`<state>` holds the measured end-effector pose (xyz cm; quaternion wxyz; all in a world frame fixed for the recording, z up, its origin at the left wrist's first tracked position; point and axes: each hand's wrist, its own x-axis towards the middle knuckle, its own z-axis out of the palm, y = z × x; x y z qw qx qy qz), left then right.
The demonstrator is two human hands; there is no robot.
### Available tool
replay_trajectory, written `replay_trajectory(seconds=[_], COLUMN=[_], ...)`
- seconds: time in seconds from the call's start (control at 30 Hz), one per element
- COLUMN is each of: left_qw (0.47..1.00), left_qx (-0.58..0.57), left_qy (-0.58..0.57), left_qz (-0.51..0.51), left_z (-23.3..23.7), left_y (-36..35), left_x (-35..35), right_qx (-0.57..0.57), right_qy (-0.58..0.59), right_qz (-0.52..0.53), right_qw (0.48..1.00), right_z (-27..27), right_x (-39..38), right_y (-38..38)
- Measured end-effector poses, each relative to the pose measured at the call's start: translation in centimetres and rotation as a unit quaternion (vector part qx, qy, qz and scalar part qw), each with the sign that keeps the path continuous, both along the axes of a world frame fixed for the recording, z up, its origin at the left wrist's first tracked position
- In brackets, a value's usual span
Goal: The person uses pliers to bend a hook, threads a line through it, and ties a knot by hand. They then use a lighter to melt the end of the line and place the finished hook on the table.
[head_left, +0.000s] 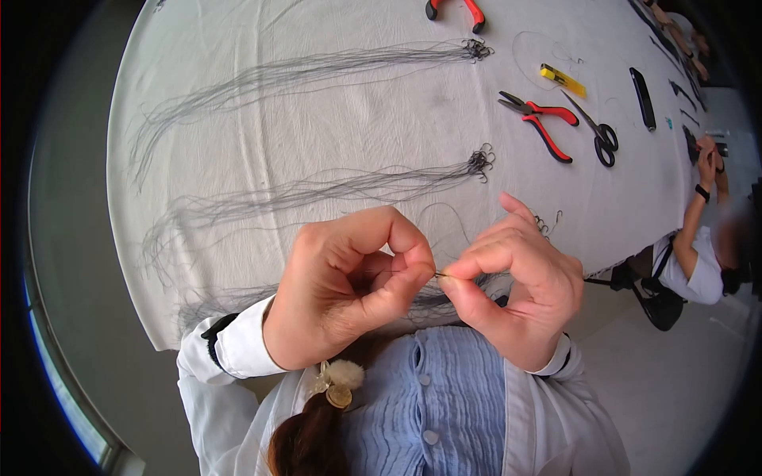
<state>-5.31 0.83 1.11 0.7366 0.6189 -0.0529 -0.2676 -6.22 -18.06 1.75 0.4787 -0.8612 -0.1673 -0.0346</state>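
My left hand [337, 285] is closed in a pinch, thumb against forefinger, with a thin fishing line running through its curled fingers. Facing it tip to tip, my right hand [520, 282] pinches a small dark fish hook [440, 275], of which only a short piece of shank shows between the fingertips. Beyond the hands lies a bundle of grey fishing line [333, 186] ending in a cluster of hooks [480, 162]. Another bundle [333, 63] with hooks [477, 50] lies farther back. More line lies beneath my hands, partly hidden, with a few hooks [543, 226] behind my right hand.
On the white cloth [381, 119] are red-handled pliers [544, 119], scissors [599, 135], a yellow cutter or lighter [563, 80] and a black phone-like object [643, 99]. Second red-handled pliers [475, 14] lie at the far edge. Another person [694, 246] works at the right.
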Motion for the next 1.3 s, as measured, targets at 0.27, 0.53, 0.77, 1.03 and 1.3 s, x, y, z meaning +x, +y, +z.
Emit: replay_trajectory(seconds=[0.27, 0.53, 0.77, 1.03, 1.3], left_qw=[0.811, 0.835, 0.995, 0.990, 0.997], left_qx=[0.234, 0.229, 0.068, -0.023, 0.077], left_qy=[-0.537, -0.501, -0.049, 0.138, 0.009], left_qz=[-0.012, -0.011, -0.061, -0.014, -0.026], left_z=[-0.4, 0.6, 0.4, 0.5, 0.9], left_y=[-0.1, -0.3, 0.5, 0.0, 0.5], left_x=[-0.1, 0.4, 0.7, 0.9, 0.5], right_qx=[0.280, 0.296, 0.126, 0.027, 0.007], right_qy=[0.379, 0.349, 0.142, -0.006, -0.009], right_qz=[0.038, 0.026, 0.018, 0.008, 0.002], right_qw=[0.881, 0.889, 0.982, 1.000, 1.000], right_z=[-0.2, 0.2, 0.0, 0.3, 0.3], right_x=[0.1, 0.0, 0.1, 0.3, 0.1], right_y=[-0.7, -1.3, -1.4, -0.6, -0.1])
